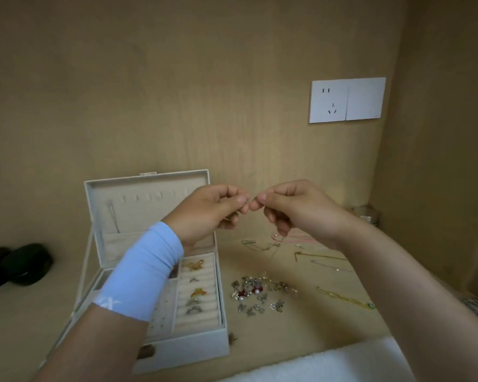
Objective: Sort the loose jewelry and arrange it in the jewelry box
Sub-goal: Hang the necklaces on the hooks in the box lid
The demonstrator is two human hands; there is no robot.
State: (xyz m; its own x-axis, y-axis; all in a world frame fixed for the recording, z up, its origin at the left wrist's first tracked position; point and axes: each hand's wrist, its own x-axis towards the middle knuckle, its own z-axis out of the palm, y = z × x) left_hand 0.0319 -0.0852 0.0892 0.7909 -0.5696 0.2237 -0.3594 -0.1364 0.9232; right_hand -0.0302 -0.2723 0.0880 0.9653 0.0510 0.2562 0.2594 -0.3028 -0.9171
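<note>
**While Two Hands Are Pinching One Tiny Piece**

As I am watching through the head camera, the left hand (210, 213) and right hand (295, 210) are meeting fingertip to fingertip above the tabletop (301, 332). Each is pinching a tiny piece (248, 202) between thumb and forefinger, and it is too fine for me to identify. Under the left wrist the jewelry box (193, 351) is standing open, with rings (195, 293) sitting in its right-hand rolls. Loose jewelry (255, 295) is lying just right of the box, and chains (323, 256) are trailing toward the tabletop's back right.
</note>
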